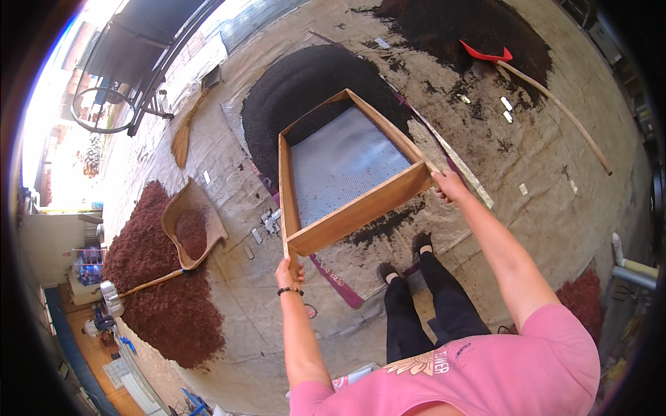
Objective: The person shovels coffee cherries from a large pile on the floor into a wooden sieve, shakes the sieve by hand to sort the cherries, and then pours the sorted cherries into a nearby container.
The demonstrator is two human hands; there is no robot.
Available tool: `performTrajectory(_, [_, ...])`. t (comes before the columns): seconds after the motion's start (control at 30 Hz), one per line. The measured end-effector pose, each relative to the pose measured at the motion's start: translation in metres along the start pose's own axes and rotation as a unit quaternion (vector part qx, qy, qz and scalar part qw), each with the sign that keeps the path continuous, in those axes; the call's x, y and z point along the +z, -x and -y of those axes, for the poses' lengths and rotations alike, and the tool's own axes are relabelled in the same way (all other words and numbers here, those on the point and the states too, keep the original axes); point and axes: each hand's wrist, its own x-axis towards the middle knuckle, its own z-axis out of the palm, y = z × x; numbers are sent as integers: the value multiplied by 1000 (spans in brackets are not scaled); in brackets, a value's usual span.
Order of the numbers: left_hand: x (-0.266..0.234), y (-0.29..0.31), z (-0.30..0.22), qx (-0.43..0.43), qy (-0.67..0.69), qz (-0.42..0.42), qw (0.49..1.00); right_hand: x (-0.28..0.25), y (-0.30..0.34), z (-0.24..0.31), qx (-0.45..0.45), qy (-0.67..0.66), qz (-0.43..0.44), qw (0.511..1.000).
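Your left grip (pixel 289 274) closed around left handle (pixel 286 248) of wooden-framed sieve (pixel 361 210); your right grip (pixel 450 188) closed around right handle (pixel 431 168). Sieve ahead of your feet (pixel 421 242), far end overlapping dark heap (pixel 284 87) in view; few specks on mesh (pixel 343 161). To your left, scoop (pixel 172 209) against reddish heap (pixel 170 322), broom (pixel 181 142) farther out. Upper right, red-bladed shovel (pixel 488 55) on second dark heap (pixel 458 28).

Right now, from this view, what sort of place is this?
Probably a work area for loose, soil-like material: a black heap, a reddish-brown heap and a wooden-framed mesh sieve.
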Motion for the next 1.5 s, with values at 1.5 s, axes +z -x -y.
performTrajectory(1.5, [41,93,308,-127,-354,-93,922,-105,-70,-470,164,6,28,986])
